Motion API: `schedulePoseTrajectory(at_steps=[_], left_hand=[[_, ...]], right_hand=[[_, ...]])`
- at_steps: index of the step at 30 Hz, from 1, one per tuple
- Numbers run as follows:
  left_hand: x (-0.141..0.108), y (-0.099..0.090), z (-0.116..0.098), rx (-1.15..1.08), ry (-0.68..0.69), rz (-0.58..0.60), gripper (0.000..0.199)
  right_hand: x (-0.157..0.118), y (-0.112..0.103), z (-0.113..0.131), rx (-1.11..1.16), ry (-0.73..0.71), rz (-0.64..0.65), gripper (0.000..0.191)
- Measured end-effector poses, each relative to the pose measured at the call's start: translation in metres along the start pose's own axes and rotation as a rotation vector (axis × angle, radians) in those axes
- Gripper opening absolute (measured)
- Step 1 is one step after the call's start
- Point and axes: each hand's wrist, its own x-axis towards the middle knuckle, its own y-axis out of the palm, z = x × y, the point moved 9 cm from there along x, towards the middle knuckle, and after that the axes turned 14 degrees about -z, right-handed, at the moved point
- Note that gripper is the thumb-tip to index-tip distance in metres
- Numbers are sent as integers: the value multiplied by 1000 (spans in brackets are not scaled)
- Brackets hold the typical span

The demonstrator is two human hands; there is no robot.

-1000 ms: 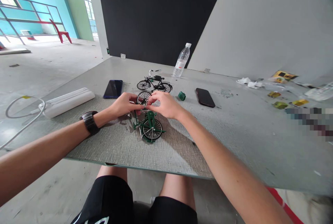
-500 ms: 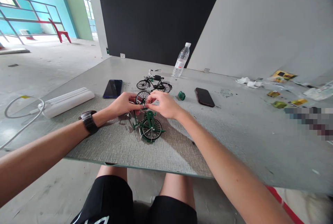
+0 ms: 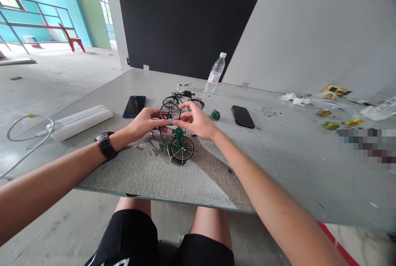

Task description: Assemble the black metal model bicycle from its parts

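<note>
A green model bicycle is tilted over the table before me, one black-spoked wheel up between my hands and the other wheel low, near the tabletop. My left hand pinches the bicycle just below the upper wheel, thumb in front and fingers behind. On the other side, my right hand has thumb and index finger apart; its thumb tip is close to the base of that wheel, and whether it touches cannot be made out. Right behind stands a black model bicycle, partly covered by my right fingers.
A small green part and a dark phone lie to the right, another phone to the left. Farther left is a white power strip with a cable. A water bottle stands behind; wrappers lie far right.
The upper wheel has risen slightly and turned to face me more. My right thumb and index finger have spread from a pinch at the wheel's centre. My left hand keeps its grip.
</note>
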Motion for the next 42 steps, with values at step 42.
schedulePoseTrajectory(at_steps=[42], left_hand=[[7, -29, -3, -217, -27, -319, 32]], right_hand=[[-22, 16, 60, -479, -507, -44, 66]])
